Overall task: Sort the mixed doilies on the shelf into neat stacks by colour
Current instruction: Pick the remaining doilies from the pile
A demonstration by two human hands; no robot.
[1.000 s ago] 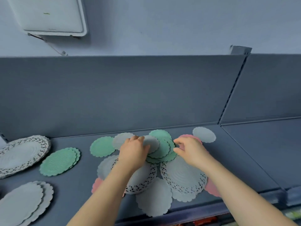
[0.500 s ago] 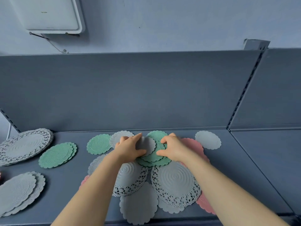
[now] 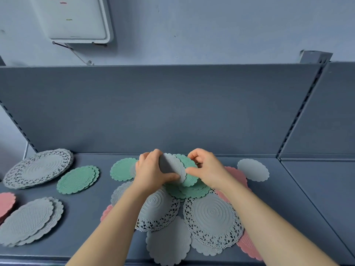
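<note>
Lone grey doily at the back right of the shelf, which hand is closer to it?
Right. The right hand sits just left of the lone grey doily, not touching it, pinching a green doily. The left hand is farther left, gripping a small grey doily.

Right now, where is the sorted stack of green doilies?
In the head view, the green stack lies left on the shelf, between the lacy grey stack behind and the plain grey stack in front.
</note>
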